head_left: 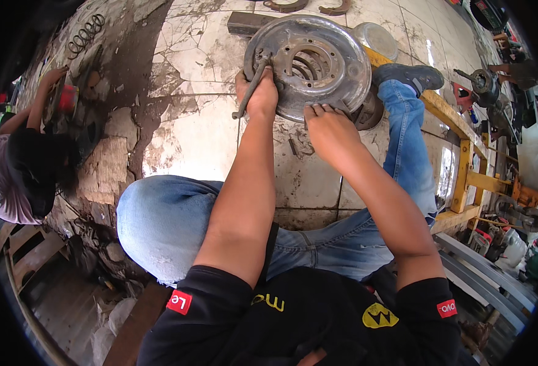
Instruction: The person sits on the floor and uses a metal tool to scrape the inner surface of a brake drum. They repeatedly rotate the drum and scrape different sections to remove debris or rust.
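A round grey metal brake backing plate [352,64] with a large central hole and several bolt holes is tilted up above the floor in front of me. My left hand [261,93] is closed round its left edge. A dark metal lever [253,90] sticks out from the plate across that hand; whether the fingers also grip it I cannot tell. My right hand [331,127] is closed over the plate's lower rim, knuckles up, with its fingertips hidden. Curved metal parts show through the central hole. Behind the lower right rim sits a dark rounded metal part [369,111].
A dark block [247,23] and a round metal lid [375,39] lie by the plate. Curved brake shoes [287,5] are farther off. A yellow metal frame [461,158] stands right. At left, another person [21,158] works near a coil spring [86,36].
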The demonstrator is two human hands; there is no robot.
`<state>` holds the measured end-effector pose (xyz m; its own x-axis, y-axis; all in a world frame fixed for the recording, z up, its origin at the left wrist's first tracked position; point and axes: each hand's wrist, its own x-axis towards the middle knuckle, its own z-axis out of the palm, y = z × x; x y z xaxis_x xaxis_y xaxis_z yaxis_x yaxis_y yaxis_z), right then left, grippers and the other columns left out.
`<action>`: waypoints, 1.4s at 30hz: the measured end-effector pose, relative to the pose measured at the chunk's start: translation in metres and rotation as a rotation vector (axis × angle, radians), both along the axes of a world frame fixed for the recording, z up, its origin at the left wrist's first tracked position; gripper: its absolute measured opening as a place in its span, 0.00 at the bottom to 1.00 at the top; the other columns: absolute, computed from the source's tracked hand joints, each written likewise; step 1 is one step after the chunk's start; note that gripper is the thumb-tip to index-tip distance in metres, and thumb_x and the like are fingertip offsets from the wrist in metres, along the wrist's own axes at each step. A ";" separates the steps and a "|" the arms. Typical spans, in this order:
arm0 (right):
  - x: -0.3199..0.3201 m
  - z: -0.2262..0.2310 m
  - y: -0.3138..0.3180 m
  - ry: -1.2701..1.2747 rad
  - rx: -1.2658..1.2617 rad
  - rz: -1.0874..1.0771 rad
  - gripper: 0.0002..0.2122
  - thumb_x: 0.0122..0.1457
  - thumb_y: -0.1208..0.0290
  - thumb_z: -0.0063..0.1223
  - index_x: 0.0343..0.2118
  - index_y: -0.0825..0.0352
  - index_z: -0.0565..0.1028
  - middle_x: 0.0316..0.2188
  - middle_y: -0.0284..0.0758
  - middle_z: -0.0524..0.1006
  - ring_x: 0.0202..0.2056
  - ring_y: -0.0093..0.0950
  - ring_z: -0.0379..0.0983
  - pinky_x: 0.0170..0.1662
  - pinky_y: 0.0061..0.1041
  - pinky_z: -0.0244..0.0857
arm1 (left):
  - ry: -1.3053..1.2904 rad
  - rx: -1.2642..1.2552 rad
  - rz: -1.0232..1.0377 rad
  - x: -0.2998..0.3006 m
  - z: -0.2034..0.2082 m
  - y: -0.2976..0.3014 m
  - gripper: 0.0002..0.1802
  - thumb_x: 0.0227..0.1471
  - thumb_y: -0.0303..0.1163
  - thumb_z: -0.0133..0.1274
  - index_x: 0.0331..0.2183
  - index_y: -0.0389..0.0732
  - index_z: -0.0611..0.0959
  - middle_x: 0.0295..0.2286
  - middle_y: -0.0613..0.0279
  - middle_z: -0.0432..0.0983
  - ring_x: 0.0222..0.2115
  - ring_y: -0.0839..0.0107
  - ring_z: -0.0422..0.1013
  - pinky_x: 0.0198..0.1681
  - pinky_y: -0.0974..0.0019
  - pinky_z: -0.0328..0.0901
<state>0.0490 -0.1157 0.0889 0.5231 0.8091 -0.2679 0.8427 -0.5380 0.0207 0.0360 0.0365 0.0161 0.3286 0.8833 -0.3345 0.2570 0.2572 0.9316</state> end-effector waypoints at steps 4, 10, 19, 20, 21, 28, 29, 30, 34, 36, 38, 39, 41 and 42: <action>0.002 -0.008 -0.006 -0.017 0.061 0.004 0.16 0.55 0.77 0.48 0.47 0.75 0.73 0.48 0.48 0.76 0.53 0.40 0.71 0.58 0.36 0.62 | -0.034 0.045 0.039 0.003 -0.015 -0.001 0.24 0.45 0.36 0.63 0.41 0.31 0.78 0.38 0.45 0.77 0.40 0.55 0.74 0.49 0.60 0.65; -0.004 -0.002 -0.011 -0.016 0.098 0.026 0.17 0.55 0.76 0.48 0.48 0.75 0.72 0.50 0.49 0.74 0.54 0.40 0.71 0.58 0.37 0.61 | -0.057 0.039 0.039 0.006 -0.023 0.003 0.24 0.45 0.36 0.63 0.42 0.31 0.78 0.39 0.45 0.77 0.40 0.55 0.74 0.49 0.60 0.65; -0.008 -0.011 -0.009 -0.093 0.150 0.038 0.17 0.54 0.76 0.51 0.47 0.76 0.72 0.47 0.49 0.76 0.51 0.41 0.72 0.56 0.36 0.62 | -0.040 0.020 0.016 0.005 -0.016 0.002 0.24 0.45 0.36 0.63 0.42 0.31 0.77 0.37 0.47 0.78 0.40 0.57 0.74 0.48 0.61 0.65; -0.007 -0.009 -0.006 -0.077 0.133 0.019 0.17 0.54 0.76 0.51 0.47 0.76 0.72 0.47 0.49 0.76 0.52 0.41 0.72 0.56 0.36 0.63 | -0.046 0.022 0.026 0.006 -0.014 0.001 0.24 0.45 0.35 0.63 0.42 0.31 0.77 0.37 0.47 0.78 0.39 0.58 0.74 0.48 0.61 0.65; -0.007 -0.006 -0.002 -0.062 0.079 -0.003 0.17 0.55 0.77 0.47 0.48 0.76 0.72 0.48 0.49 0.76 0.52 0.41 0.72 0.57 0.36 0.62 | -0.051 0.024 0.036 0.007 -0.012 0.001 0.24 0.45 0.35 0.63 0.42 0.31 0.77 0.37 0.47 0.78 0.39 0.58 0.74 0.48 0.61 0.65; -0.009 -0.009 -0.007 -0.088 0.083 0.007 0.18 0.58 0.78 0.41 0.51 0.76 0.70 0.51 0.49 0.74 0.54 0.40 0.71 0.58 0.37 0.62 | -0.081 0.030 0.027 0.008 -0.017 -0.001 0.24 0.46 0.34 0.63 0.43 0.31 0.77 0.38 0.47 0.77 0.39 0.58 0.74 0.48 0.61 0.65; -0.005 -0.004 -0.003 -0.064 0.047 -0.016 0.18 0.58 0.78 0.41 0.51 0.76 0.70 0.51 0.50 0.73 0.54 0.40 0.71 0.58 0.36 0.62 | -0.085 0.020 0.021 0.009 -0.015 0.000 0.24 0.46 0.34 0.63 0.43 0.31 0.77 0.38 0.47 0.77 0.39 0.58 0.74 0.49 0.61 0.65; -0.006 0.000 -0.001 -0.041 0.022 -0.015 0.18 0.58 0.78 0.41 0.51 0.76 0.70 0.52 0.50 0.73 0.54 0.40 0.70 0.57 0.36 0.62 | -0.089 0.010 0.015 0.009 -0.013 0.001 0.24 0.46 0.34 0.63 0.43 0.31 0.77 0.38 0.46 0.77 0.40 0.58 0.74 0.49 0.61 0.65; -0.008 -0.003 -0.007 -0.021 0.077 0.035 0.18 0.57 0.79 0.41 0.52 0.76 0.70 0.52 0.49 0.73 0.55 0.41 0.70 0.58 0.36 0.62 | -0.150 -0.006 0.032 0.006 -0.021 0.005 0.24 0.46 0.35 0.63 0.43 0.31 0.77 0.38 0.46 0.77 0.40 0.58 0.74 0.49 0.61 0.65; -0.008 0.002 -0.005 0.009 0.037 0.007 0.19 0.57 0.79 0.41 0.52 0.76 0.69 0.52 0.49 0.73 0.56 0.41 0.69 0.58 0.36 0.62 | -0.098 0.018 0.004 0.006 -0.020 0.002 0.25 0.45 0.35 0.63 0.43 0.31 0.77 0.39 0.46 0.77 0.40 0.57 0.74 0.49 0.61 0.65; 0.003 0.009 0.011 0.096 -0.132 -0.061 0.19 0.57 0.79 0.41 0.53 0.76 0.68 0.53 0.49 0.72 0.56 0.41 0.68 0.59 0.36 0.61 | -0.081 0.022 0.013 0.006 -0.022 0.002 0.24 0.45 0.36 0.63 0.42 0.31 0.78 0.39 0.46 0.77 0.40 0.57 0.74 0.49 0.60 0.65; 0.001 0.006 0.006 0.060 -0.063 -0.034 0.20 0.57 0.79 0.41 0.53 0.76 0.68 0.53 0.49 0.72 0.57 0.40 0.68 0.59 0.36 0.61 | -0.075 0.026 0.019 0.007 -0.024 0.003 0.24 0.45 0.36 0.62 0.42 0.31 0.78 0.39 0.46 0.77 0.40 0.56 0.74 0.49 0.60 0.65; -0.005 -0.002 -0.008 -0.009 0.067 0.024 0.20 0.57 0.80 0.41 0.54 0.76 0.68 0.54 0.49 0.72 0.57 0.40 0.68 0.59 0.35 0.61 | -0.081 0.055 0.016 0.009 -0.028 0.004 0.24 0.45 0.36 0.62 0.42 0.32 0.78 0.39 0.46 0.78 0.40 0.56 0.74 0.49 0.60 0.65; -0.003 -0.003 -0.009 0.000 0.054 0.019 0.20 0.57 0.80 0.41 0.54 0.76 0.67 0.54 0.49 0.72 0.57 0.41 0.67 0.59 0.35 0.61 | -0.081 0.066 0.017 0.009 -0.030 0.004 0.24 0.45 0.36 0.62 0.42 0.32 0.78 0.39 0.46 0.78 0.40 0.56 0.74 0.49 0.60 0.65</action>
